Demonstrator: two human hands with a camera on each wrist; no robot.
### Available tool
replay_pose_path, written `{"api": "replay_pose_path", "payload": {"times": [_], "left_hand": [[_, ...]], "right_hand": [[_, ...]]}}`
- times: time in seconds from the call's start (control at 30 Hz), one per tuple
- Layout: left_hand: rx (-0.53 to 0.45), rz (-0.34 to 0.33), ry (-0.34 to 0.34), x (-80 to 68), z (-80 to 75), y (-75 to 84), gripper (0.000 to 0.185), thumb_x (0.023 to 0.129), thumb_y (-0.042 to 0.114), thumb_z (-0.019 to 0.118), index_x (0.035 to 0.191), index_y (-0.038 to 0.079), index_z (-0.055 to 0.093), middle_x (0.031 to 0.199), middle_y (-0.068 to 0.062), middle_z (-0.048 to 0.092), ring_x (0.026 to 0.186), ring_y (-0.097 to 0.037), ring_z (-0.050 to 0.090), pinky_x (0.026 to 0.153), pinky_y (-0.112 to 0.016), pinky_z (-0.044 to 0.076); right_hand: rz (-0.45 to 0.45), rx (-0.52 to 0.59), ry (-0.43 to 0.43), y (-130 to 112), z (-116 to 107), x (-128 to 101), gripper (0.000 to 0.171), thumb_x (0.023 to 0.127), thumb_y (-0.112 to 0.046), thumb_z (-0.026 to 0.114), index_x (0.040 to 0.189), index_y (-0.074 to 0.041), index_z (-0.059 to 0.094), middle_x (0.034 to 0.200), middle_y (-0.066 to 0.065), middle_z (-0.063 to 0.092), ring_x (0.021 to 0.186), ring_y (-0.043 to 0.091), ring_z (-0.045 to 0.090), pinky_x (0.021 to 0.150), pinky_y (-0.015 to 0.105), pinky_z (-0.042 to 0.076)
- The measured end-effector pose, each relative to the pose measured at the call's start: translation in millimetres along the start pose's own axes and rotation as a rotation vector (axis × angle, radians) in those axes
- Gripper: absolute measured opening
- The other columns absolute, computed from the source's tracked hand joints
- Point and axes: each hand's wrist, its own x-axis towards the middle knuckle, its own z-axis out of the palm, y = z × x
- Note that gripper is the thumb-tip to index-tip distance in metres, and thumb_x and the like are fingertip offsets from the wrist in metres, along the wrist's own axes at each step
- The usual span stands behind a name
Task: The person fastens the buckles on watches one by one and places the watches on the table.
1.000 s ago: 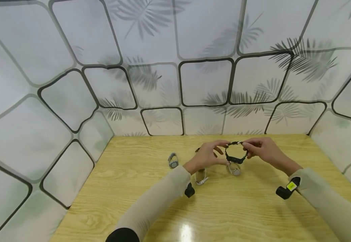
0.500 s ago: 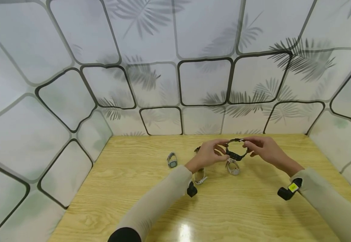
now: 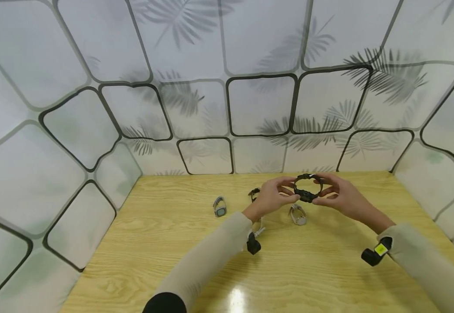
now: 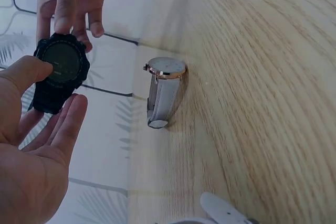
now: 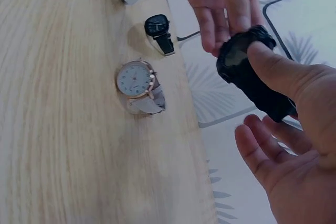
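Note:
Both hands hold a black digital watch (image 3: 307,188) above the far middle of the wooden table (image 3: 195,261). My left hand (image 3: 285,194) pinches it from the left; in the left wrist view the thumb (image 4: 32,71) lies on the watch (image 4: 60,72) face. My right hand (image 3: 326,194) grips its right side, and in the right wrist view the thumb (image 5: 278,72) lies along the watch (image 5: 251,69) strap with the other fingers spread below. The buckled strap forms a loop.
On the table lie a white-faced watch with a grey strap (image 3: 298,214), a small black watch (image 3: 253,192), a grey watch (image 3: 219,206) and a white watch (image 3: 259,227) partly under my left wrist. Patterned walls (image 3: 94,130) enclose the table on three sides.
Both hands have carried the black watch slightly up and away from me. The right hand's lower fingers have spread out beneath it. The watches on the table have not moved.

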Motion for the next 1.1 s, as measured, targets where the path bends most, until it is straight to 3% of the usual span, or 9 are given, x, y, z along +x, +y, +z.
{"api": "replay_pose_path", "payload": {"times": [0.17, 0.57, 0.8, 1.1], "left_hand": [[0.008, -0.027, 0.012, 1.2, 1.6, 0.6, 0.053, 0.094, 0.018, 0.078, 0.144, 0.014, 0.06, 0.123, -0.005, 0.069, 0.101, -0.018, 0.072, 0.075, -0.022, 0.058], [0.005, -0.091, 0.043, 17.1, 0.0, 5.1, 0.056, 0.093, 0.02, 0.08, 0.146, 0.016, 0.059, 0.13, -0.002, 0.066, 0.096, -0.006, 0.069, 0.075, -0.023, 0.058], [-0.014, -0.153, 0.046, 27.5, 4.1, -6.3, 0.053, 0.093, 0.021, 0.079, 0.142, 0.011, 0.061, 0.133, 0.0, 0.063, 0.096, -0.008, 0.07, 0.077, -0.025, 0.058], [0.009, -0.196, 0.053, 35.6, 9.5, -12.6, 0.051, 0.096, 0.02, 0.077, 0.141, 0.005, 0.059, 0.134, -0.008, 0.062, 0.088, -0.015, 0.072, 0.085, -0.045, 0.06]], "right_hand": [[0.0, -0.075, 0.014, -1, 4, 0, 0.075, 0.093, -0.023, 0.08, 0.154, -0.004, 0.041, 0.142, 0.022, 0.055, 0.1, 0.029, 0.068, 0.08, 0.035, 0.06], [0.046, -0.139, -0.037, 6, -9, 15, 0.084, 0.096, -0.032, 0.077, 0.159, -0.001, 0.032, 0.156, 0.028, 0.032, 0.106, 0.039, 0.064, 0.076, 0.045, 0.06], [0.091, -0.163, -0.068, 13, -9, 25, 0.083, 0.097, -0.038, 0.074, 0.158, 0.001, 0.034, 0.158, 0.029, 0.034, 0.109, 0.038, 0.064, 0.076, 0.047, 0.058], [0.114, -0.162, -0.092, 27, -7, 34, 0.08, 0.098, -0.04, 0.072, 0.157, 0.001, 0.037, 0.157, 0.029, 0.036, 0.115, 0.043, 0.061, 0.079, 0.05, 0.058]]}}
